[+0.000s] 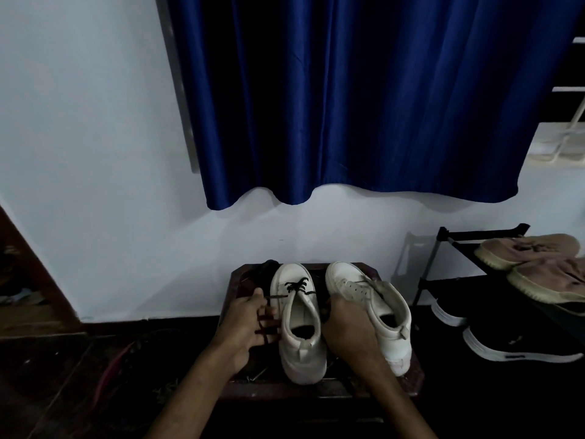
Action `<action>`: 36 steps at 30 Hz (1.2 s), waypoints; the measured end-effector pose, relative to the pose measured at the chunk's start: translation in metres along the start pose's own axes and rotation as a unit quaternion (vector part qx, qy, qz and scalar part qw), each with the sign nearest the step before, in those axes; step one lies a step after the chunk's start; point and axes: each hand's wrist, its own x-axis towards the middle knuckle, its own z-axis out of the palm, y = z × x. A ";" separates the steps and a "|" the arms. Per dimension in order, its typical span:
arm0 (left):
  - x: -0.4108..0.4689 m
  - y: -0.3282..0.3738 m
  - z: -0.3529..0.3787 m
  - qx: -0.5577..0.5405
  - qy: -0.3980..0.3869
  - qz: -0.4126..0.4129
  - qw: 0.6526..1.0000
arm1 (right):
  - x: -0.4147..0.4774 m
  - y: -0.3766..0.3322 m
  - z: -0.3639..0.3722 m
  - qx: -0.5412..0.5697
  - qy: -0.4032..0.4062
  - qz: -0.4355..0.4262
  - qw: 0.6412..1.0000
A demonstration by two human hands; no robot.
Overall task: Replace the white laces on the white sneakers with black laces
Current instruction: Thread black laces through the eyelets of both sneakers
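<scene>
Two white sneakers stand side by side on a dark wooden stool [240,275], toes toward the wall. The left sneaker [299,324] has a black lace [296,288] threaded through its front eyelets. The right sneaker [372,312] shows bare eyelets with no lace. My left hand [253,324] is beside the left sneaker and holds the loose black lace, which runs across its fingers. My right hand [346,327] lies between the two sneakers with its fingers curled; whether it grips anything is hidden. A dark bundle [266,269] lies behind the left sneaker's toe.
A black shoe rack [443,239] stands at the right with tan shoes [525,248] on top and black shoes [519,345] with white soles below. A blue curtain [364,106] hangs over the white wall. Dark floor surrounds the stool.
</scene>
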 end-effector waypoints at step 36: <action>-0.069 0.228 0.044 0.097 -0.037 0.431 0.896 | 0.057 -0.123 -0.218 0.449 0.096 -0.257 0.851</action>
